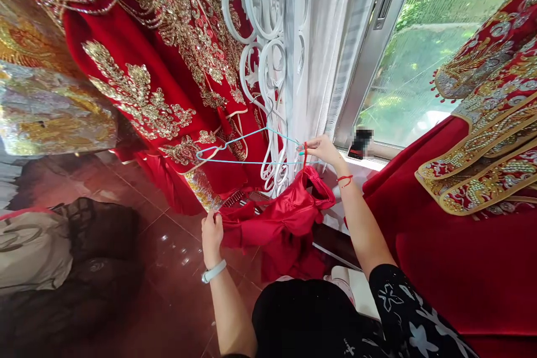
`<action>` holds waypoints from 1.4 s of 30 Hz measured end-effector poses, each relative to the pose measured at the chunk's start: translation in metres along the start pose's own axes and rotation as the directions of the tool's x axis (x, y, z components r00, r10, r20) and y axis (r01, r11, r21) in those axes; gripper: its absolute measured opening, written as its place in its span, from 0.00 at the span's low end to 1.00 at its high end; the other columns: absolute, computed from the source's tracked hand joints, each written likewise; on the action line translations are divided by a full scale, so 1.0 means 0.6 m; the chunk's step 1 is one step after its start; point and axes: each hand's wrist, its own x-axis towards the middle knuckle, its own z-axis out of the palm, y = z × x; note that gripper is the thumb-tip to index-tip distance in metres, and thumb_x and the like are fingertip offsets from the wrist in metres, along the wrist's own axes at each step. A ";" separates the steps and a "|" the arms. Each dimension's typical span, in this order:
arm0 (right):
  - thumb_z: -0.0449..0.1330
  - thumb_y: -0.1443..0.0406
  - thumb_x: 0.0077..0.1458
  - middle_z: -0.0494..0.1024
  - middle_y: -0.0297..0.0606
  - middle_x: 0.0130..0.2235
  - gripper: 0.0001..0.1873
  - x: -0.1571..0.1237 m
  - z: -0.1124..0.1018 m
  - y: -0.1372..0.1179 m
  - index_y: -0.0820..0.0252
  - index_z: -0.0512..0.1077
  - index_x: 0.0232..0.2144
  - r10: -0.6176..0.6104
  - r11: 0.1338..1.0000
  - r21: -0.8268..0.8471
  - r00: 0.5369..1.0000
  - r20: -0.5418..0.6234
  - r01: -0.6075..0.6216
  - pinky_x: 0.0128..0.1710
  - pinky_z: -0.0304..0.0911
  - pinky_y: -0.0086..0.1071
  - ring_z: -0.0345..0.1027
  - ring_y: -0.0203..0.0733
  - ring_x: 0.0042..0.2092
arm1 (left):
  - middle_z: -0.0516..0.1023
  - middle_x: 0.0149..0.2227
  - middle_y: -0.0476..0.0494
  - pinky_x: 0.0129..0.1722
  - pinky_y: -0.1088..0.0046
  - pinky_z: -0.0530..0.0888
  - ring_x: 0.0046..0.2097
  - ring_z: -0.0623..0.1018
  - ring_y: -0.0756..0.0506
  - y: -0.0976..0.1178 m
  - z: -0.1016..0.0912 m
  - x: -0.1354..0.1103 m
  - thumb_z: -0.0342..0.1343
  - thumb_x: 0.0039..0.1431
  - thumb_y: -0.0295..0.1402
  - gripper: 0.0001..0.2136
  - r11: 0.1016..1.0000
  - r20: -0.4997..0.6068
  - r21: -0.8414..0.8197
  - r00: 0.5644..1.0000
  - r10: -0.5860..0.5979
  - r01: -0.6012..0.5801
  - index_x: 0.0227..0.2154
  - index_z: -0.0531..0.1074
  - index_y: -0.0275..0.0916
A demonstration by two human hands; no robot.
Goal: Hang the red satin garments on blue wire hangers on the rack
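A red satin dress point(289, 207) hangs in folds in front of me, below a light-blue wire hanger point(247, 162). My right hand point(321, 150) pinches a thin red strap point(305, 156) of the dress at the hanger's right end. On the other side, my left hand point(212, 232) is closed on the left edge of the dress, below the hanger's left end. The hanger's hook rises beside the white scrollwork; what it hangs from I cannot make out.
Red gowns with gold embroidery point(142, 95) hang at the left, close to a white scrollwork stand point(272, 56). More embroidered red garments point(490, 162) are at the right by the window point(423, 67). A beige bag point(33, 251) and dark cloth lie at lower left.
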 end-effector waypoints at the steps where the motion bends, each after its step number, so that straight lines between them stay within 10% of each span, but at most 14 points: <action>1: 0.74 0.52 0.36 0.82 0.36 0.26 0.17 -0.002 0.003 0.005 0.58 0.79 0.21 0.010 1.000 0.004 1.000 0.015 -0.010 0.40 0.76 0.39 0.78 0.45 0.34 | 0.74 0.30 0.42 0.44 0.61 0.71 0.38 0.73 0.39 -0.005 0.002 -0.001 0.47 0.59 0.34 0.08 1.000 0.028 0.009 1.000 -0.001 0.001 0.32 0.71 0.42; 8: 0.63 0.62 0.45 0.77 0.32 0.24 0.05 -0.025 0.006 0.019 0.58 0.74 0.26 -0.007 0.981 -0.194 0.998 0.066 0.020 0.31 0.64 0.31 0.68 0.36 0.27 | 0.74 0.32 0.38 0.52 0.54 0.71 0.45 0.75 0.36 -0.013 0.010 -0.008 0.51 0.56 0.35 0.08 0.997 0.042 0.031 0.997 -0.072 0.070 0.31 0.74 0.40; 12: 0.63 0.60 0.48 0.67 0.24 0.22 0.16 -0.048 0.013 0.005 0.57 0.74 0.41 -0.085 0.950 -0.300 0.996 0.034 0.091 0.29 0.55 0.30 0.57 0.34 0.24 | 0.74 0.34 0.37 0.59 0.45 0.65 0.52 0.73 0.33 0.002 0.011 -0.011 0.53 0.53 0.33 0.04 0.967 -0.083 -0.154 0.972 -0.219 0.204 0.26 0.71 0.40; 19: 0.62 0.53 0.55 0.66 0.33 0.21 0.17 -0.062 0.024 0.008 0.55 0.66 0.21 -0.264 0.820 -0.568 0.926 -0.270 0.068 0.30 0.55 0.33 0.57 0.39 0.28 | 0.72 0.27 0.46 0.41 0.63 0.78 0.34 0.78 0.46 0.030 0.038 0.002 0.46 0.60 0.41 0.11 0.726 0.123 -0.622 0.952 -0.280 0.293 0.26 0.64 0.42; 30: 0.56 0.75 0.41 0.70 0.37 0.27 0.11 -0.049 -0.015 0.016 0.53 0.62 0.22 -0.368 0.676 -0.728 0.908 -0.200 0.114 0.37 0.61 0.38 0.63 0.47 0.35 | 0.83 0.41 0.41 0.30 0.71 0.78 0.26 0.78 0.51 0.057 0.057 0.013 0.75 0.35 0.38 0.30 0.531 0.293 -0.762 0.929 -0.226 0.370 0.37 0.61 0.42; 42: 0.54 0.77 0.41 0.71 0.37 0.27 0.12 -0.030 -0.064 0.003 0.53 0.60 0.23 -0.349 0.635 -0.744 0.937 -0.036 0.208 0.37 0.61 0.36 0.63 0.47 0.35 | 0.85 0.37 0.43 0.53 0.59 0.79 0.46 0.85 0.41 0.122 -0.023 0.088 0.76 0.42 0.37 0.57 0.518 0.010 -0.855 0.999 0.031 -0.008 0.70 0.44 0.44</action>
